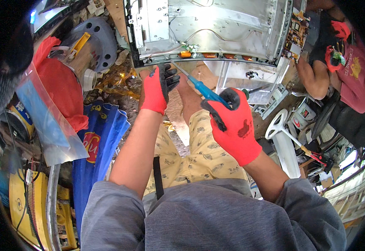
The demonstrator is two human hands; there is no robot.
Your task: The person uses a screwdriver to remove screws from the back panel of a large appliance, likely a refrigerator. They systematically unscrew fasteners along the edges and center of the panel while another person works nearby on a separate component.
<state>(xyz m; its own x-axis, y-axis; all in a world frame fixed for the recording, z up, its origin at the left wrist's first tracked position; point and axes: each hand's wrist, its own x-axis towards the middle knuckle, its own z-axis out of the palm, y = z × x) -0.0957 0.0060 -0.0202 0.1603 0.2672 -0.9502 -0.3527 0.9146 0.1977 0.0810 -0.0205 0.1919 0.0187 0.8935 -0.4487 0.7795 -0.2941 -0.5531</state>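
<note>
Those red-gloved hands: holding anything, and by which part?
The right hand holds a blue screwdriver by its handle. The left hand is near the lower edge of the metal panel; whether it grips anything, I cannot tell.

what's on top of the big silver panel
A thin wire and a small green circuit board show on the silver panel; whatever lies beneath it is covered.
</note>
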